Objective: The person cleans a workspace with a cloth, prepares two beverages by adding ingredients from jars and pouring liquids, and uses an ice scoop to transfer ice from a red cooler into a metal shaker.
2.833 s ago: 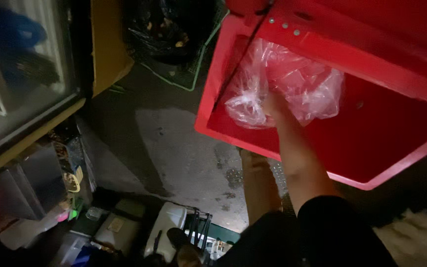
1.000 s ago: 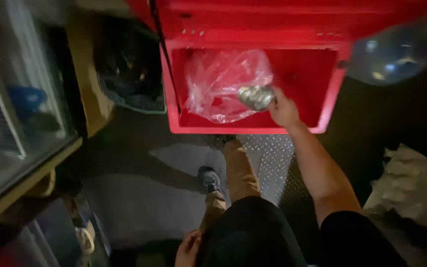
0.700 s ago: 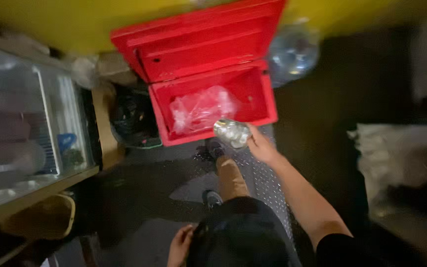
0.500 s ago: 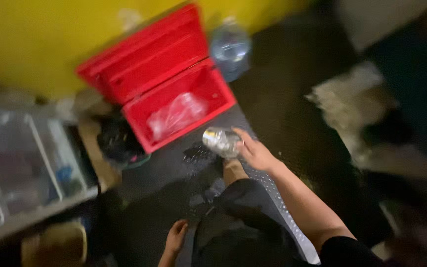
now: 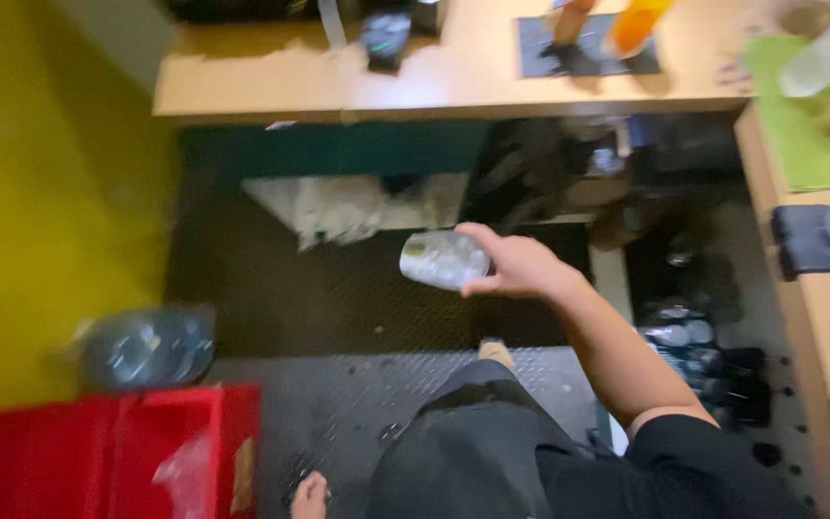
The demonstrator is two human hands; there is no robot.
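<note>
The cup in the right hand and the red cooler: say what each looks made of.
Cup: probably clear plastic or glass, see-through and glinting, with what seems ice inside; blur leaves it open. Held by the right hand. Red cooler: likely moulded plastic, with an even red colour and thick walls.

The right arm is stretched forward from the lower right, bare from the short dark sleeve to the wrist. The right hand is raised at the end of it, the fingers curled closed in a grip with the thumb underneath. The left hand hangs low beside the body, only partly visible, fingers loosely bent.
</note>
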